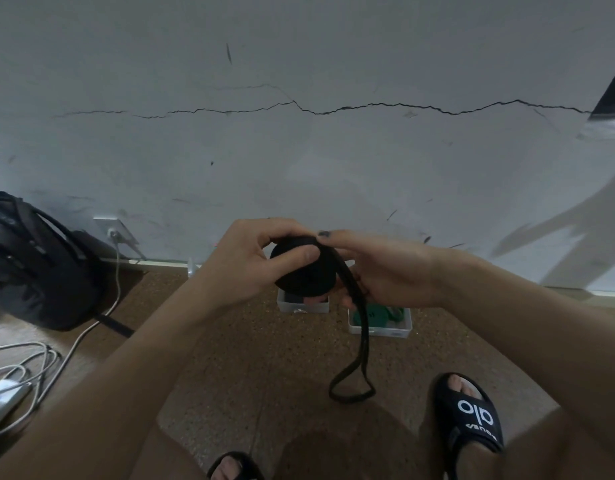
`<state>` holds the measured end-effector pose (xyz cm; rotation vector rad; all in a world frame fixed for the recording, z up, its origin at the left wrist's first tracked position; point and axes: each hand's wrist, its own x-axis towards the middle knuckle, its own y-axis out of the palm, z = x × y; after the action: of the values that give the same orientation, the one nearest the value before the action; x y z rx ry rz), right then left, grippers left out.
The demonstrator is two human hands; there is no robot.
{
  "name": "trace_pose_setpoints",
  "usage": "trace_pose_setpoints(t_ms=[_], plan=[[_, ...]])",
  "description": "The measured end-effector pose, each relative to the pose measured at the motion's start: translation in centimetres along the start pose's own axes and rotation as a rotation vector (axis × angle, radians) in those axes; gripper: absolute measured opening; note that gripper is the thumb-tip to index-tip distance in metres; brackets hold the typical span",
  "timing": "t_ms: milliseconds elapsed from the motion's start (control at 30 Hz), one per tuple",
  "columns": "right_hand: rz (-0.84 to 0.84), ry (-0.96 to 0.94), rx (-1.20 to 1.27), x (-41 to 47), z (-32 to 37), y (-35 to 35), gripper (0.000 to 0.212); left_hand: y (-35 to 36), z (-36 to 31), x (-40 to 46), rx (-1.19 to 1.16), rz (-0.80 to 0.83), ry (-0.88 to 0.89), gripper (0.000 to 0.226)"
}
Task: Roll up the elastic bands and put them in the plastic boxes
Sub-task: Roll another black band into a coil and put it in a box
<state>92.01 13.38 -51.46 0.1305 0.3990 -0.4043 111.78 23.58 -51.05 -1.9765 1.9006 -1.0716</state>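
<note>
A pale grey wall (334, 150) fills the upper view, split by a long jagged crack (368, 107) and marked with scuffs. Below a light skirting strip lies a speckled brown floor (264, 358). At left a black backpack (39, 261) leans by a wall socket (113, 232), with white cables (25, 365) coiled nearby. The light is dim.

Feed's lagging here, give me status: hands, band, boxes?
Left hand grips black roll; right hand feeds the tail. Tail unrolled. Both boxes below, nothing blocking.
</note>
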Motion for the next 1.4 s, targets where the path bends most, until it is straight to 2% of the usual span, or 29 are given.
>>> trace_pose_setpoints(t_ms=[100, 233, 433, 600, 733, 800, 933, 1000, 1100, 1200, 1267, 1400], plan=[[-0.004, -0.023, 0.020, 0.0, 0.0, -0.3, 0.053, -0.2, 0.1, 0.0, 0.003, 0.000, -0.018, 0.020], [-0.074, -0.012, -0.071, 0.2, -0.2, 0.6, 0.060, 0.1, 0.1, 0.0, 0.138, 0.063, 0.014, 0.027], [0.026, 0.001, 0.075, -0.3, 0.0, -0.6, 0.060, -0.3, 0.0, -0.2, -0.016, -0.008, -0.018, 0.015], [-0.074, -0.009, -0.092, -0.1, -0.1, 0.7, 0.067, 0.0, -0.1, -0.1, 0.133, 0.069, 0.031, 0.021], [0.005, 0.035, 0.054, -0.2, 0.3, -0.1, 0.071, 0.0, 0.0, 0.0, 0.056, 0.002, 0.037, 0.021], [0.021, 0.036, 0.082, -0.4, 0.3, -0.5, 0.066, -0.2, 0.1, -0.1, 0.038, -0.014, 0.018, 0.021], [-0.060, 0.021, -0.050, -0.5, 0.2, 0.3, 0.054, -0.1, 0.2, 0.0, 0.145, 0.065, 0.020, 0.029], [-0.063, 0.037, -0.059, -0.3, 0.3, 0.5, 0.061, 0.1, 0.1, 0.1, 0.165, 0.067, 0.038, 0.031], [-0.004, 0.067, 0.014, -0.4, 0.4, -0.2, 0.072, -0.1, 0.0, 0.1, 0.090, 0.035, 0.016, 0.024], [0.010, 0.043, 0.068, -0.5, 0.3, -0.7, 0.061, -0.2, 0.0, -0.1, 0.016, 0.036, -0.032, 0.015], [-0.047, 0.044, -0.014, -0.4, 0.3, -0.2, 0.054, 0.0, 0.0, -0.1, 0.075, 0.081, -0.037, 0.015], [-0.066, 0.046, -0.060, -0.2, 0.2, 0.5, 0.056, 0.4, 0.2, 0.1, 0.155, 0.117, -0.009, 0.010]])
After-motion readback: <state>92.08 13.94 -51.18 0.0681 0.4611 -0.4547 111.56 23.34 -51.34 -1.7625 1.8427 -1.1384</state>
